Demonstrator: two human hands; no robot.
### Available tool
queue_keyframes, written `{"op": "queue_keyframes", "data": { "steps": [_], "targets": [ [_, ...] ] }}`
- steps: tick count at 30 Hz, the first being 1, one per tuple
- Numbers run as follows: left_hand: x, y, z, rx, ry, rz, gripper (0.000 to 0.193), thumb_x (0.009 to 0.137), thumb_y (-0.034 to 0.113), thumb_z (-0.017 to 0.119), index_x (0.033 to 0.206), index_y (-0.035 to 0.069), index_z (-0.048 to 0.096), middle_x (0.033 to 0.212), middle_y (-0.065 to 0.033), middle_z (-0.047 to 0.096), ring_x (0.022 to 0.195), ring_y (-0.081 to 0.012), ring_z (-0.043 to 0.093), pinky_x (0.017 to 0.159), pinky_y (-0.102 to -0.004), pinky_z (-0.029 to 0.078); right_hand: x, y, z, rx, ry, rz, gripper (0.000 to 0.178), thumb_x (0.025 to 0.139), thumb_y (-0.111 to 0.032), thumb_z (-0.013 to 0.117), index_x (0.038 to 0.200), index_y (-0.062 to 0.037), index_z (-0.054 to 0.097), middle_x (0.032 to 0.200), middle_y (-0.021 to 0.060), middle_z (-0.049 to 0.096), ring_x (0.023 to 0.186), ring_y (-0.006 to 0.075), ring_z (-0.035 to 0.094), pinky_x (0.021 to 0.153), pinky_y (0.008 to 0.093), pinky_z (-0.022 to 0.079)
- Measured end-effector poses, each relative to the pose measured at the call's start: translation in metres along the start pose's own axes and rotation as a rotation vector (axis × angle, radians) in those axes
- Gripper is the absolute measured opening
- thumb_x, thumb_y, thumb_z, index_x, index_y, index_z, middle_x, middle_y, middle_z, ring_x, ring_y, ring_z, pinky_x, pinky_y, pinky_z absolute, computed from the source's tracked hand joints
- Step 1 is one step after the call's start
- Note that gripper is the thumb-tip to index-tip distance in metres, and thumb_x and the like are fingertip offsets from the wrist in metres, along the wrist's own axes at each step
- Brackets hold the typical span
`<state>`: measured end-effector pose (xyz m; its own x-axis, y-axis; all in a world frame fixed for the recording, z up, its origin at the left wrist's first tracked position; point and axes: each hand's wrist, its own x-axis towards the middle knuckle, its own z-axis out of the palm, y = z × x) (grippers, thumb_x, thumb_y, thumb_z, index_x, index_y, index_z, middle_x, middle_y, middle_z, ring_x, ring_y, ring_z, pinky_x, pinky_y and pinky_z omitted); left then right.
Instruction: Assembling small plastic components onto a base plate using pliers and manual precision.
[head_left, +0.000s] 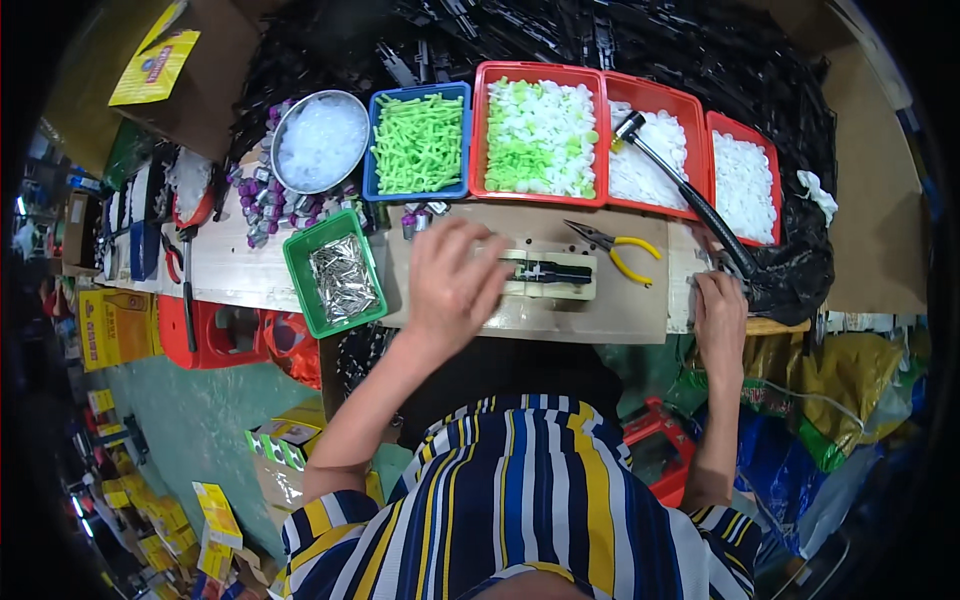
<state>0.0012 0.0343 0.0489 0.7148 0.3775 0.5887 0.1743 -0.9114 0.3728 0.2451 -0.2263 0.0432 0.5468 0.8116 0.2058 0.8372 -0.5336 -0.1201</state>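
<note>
My left hand is over the left end of a cream block, its slightly blurred fingers bent and apart with nothing visible between them. In the block lies a long black part with a shiny piece at its left. My right hand is at the right end of the work board, fingers bent together; whatever they pinch is hidden. Just beyond it slants the black handle of a hammer, whose head rests over a red tray. Between my hands lie yellow-handled pliers, jaws pointing left.
A green tray holds metal pins. Behind stand a bowl of clear pieces, a blue tray of green sticks and red trays of white and green pieces. Purple-and-silver pieces lie loose at left. Black parts are heaped behind.
</note>
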Motion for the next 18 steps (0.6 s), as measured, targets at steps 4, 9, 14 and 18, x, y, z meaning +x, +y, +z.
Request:
{"op": "queue_keyframes", "data": {
  "steps": [4, 9, 14, 18],
  "targets": [
    [0.029, -0.046, -0.021, 0.131, 0.044, -0.022, 0.021, 0.075, 0.001, 0.068, 0.096, 0.002, 0.069, 0.096, -0.0126, 0.061, 0.1, -0.0326, 0.055, 0.086, -0.0439, 0.046, 0.011, -0.02, -0.001, 0.14, 0.019, -0.039, 0.017, 0.085, -0.002, 0.064, 0.102, 0.0016, 0.066, 0.1, 0.0143, 0.064, 0.095, 0.0342, 0.06, 0.079, 0.0411, 0.046],
    [0.059, -0.094, -0.016, 0.233, -0.06, 0.01, 0.021, 0.072, -0.004, 0.063, 0.09, 0.002, 0.072, 0.093, -0.0122, 0.061, 0.097, -0.0301, 0.055, 0.082, -0.0399, 0.047, 0.019, -0.034, -0.005, 0.183, 0.049, -0.093, 0.017, 0.085, -0.003, 0.066, 0.102, 0.0002, 0.066, 0.1, 0.013, 0.064, 0.094, 0.0331, 0.061, 0.077, 0.041, 0.045],
    [0.077, -0.107, -0.008, 0.282, -0.169, 0.109, 0.018, 0.069, -0.004, 0.061, 0.082, 0.003, 0.072, 0.088, -0.0107, 0.058, 0.092, -0.0292, 0.054, 0.076, -0.0396, 0.045, 0.018, -0.034, -0.008, 0.213, 0.051, -0.101, 0.018, 0.085, -0.003, 0.067, 0.103, -0.0003, 0.067, 0.098, 0.013, 0.063, 0.092, 0.0323, 0.061, 0.077, 0.0398, 0.045],
    [0.082, -0.11, -0.008, 0.282, -0.214, 0.094, 0.012, 0.07, -0.003, 0.064, 0.079, 0.002, 0.071, 0.093, -0.0102, 0.06, 0.097, -0.0292, 0.054, 0.078, -0.0394, 0.046, 0.017, -0.029, -0.008, 0.231, 0.064, -0.09, 0.018, 0.085, -0.004, 0.067, 0.103, -0.0001, 0.067, 0.099, 0.013, 0.064, 0.092, 0.0319, 0.061, 0.078, 0.0394, 0.045]
  ]
}}
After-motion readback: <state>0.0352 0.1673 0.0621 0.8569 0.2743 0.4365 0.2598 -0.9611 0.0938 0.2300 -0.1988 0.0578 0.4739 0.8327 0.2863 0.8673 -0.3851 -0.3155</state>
